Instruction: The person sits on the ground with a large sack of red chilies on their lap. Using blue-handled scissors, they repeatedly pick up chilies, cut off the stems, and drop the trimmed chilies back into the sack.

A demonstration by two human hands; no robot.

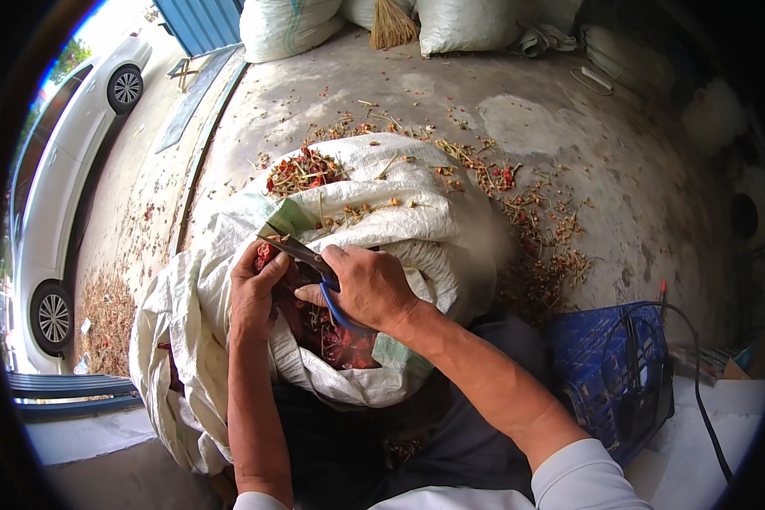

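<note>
Both hands crowd the mouth of the white sack point(374, 212) at centre frame, and its bunched folds wall them in above and to the left. The scissors point(314, 272) lie across the opening. At lower right the blue crate point(603, 365) with its black cable point(697, 382) blocks that side. Upper right, the concrete floor point(569, 119) lies open beyond the scattered stems point(535, 221). Along the top edge, full sacks point(289, 25) and a broom point(393, 24) close it off.

Open white woven sack point(374, 212) at centre, slumped; bulging white sacks point(291, 25) along far edge, perhaps three.
</note>
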